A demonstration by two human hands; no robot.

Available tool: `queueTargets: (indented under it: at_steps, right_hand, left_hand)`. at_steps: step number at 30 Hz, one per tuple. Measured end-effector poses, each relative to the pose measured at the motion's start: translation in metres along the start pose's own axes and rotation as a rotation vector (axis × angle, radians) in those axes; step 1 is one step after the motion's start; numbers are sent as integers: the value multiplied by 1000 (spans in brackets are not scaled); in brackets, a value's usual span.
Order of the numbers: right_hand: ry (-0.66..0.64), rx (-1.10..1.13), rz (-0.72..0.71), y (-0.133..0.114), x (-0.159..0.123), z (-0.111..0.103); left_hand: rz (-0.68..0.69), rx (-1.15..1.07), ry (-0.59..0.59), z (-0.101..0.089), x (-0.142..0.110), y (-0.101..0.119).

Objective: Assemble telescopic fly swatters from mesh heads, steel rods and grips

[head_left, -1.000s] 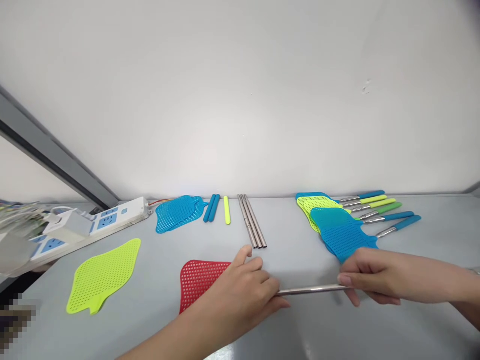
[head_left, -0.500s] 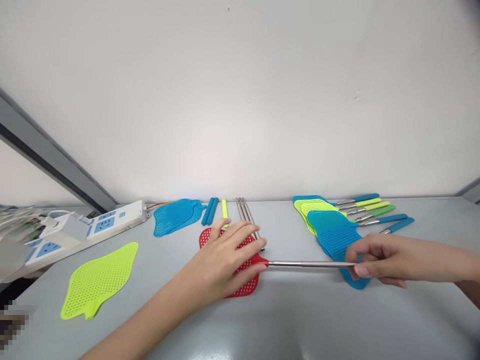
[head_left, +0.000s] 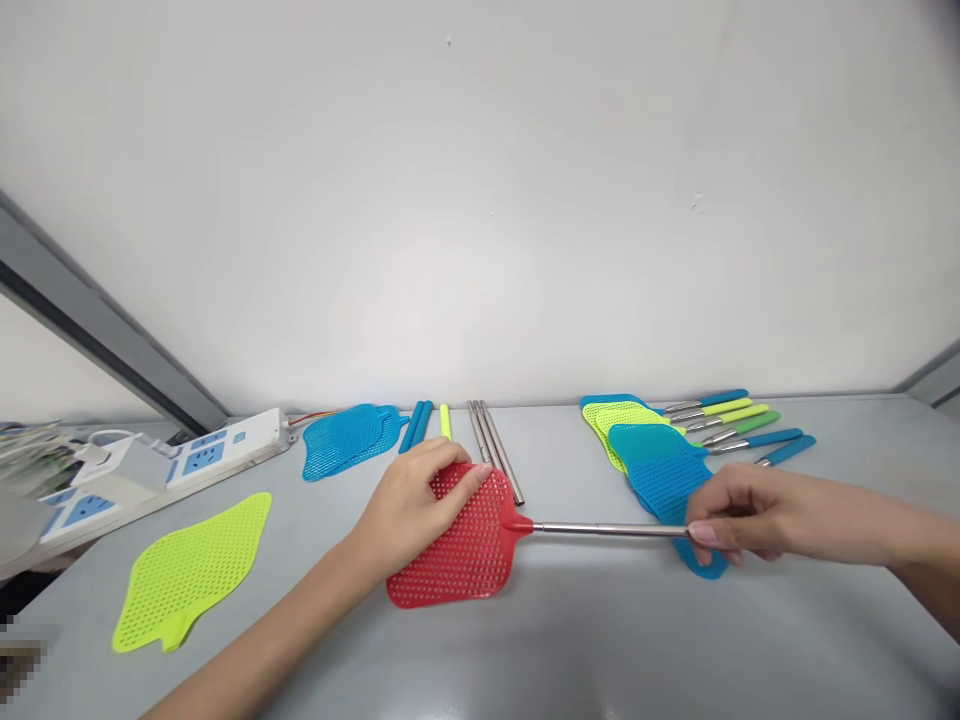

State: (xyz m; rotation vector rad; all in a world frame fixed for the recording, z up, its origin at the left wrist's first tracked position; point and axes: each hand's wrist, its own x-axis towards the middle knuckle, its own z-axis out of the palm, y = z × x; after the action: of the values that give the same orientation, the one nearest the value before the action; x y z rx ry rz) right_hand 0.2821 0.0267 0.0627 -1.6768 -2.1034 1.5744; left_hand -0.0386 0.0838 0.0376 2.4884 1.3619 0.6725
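So the red plastic fly swatter (head_left: 457, 550) is the main thing here: mesh head on the left, with a steel rod (head_left: 600, 529) running out of its red neck to the right. Its long axis lies almost level across the view, and the head sits slightly lower and angled toward the person. It's over the grey tabletop (head_left: 600, 630), spanning the gap between the two hands.

The left hand (head_left: 409, 510) is at the head, with its fingers (head_left: 457, 478) draped over the upper edge of the mesh. Can't tell if it's really gripping or just resting there. The right hand (head_left: 742, 515) is closed in a pinch on the far end of the rod, right above a pile of blue and lime swatter heads (head_left: 660, 470).

Behind the red head are loose steel rods (head_left: 491, 450), blue grips (head_left: 415, 425) and a lime grip (head_left: 445, 422). Further left are a blue swatter head (head_left: 345, 440) and a lime one (head_left: 187, 570). Past the pile, handles with coloured grips (head_left: 739, 420) lie side by side.
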Motion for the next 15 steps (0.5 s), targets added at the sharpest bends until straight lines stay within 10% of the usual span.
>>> queueTargets:
  at_steps: [15]
  right_hand:
    - [-110, 363, 6, 7, 17, 18]
  left_hand:
    - [-12, 29, 96, -14, -5, 9]
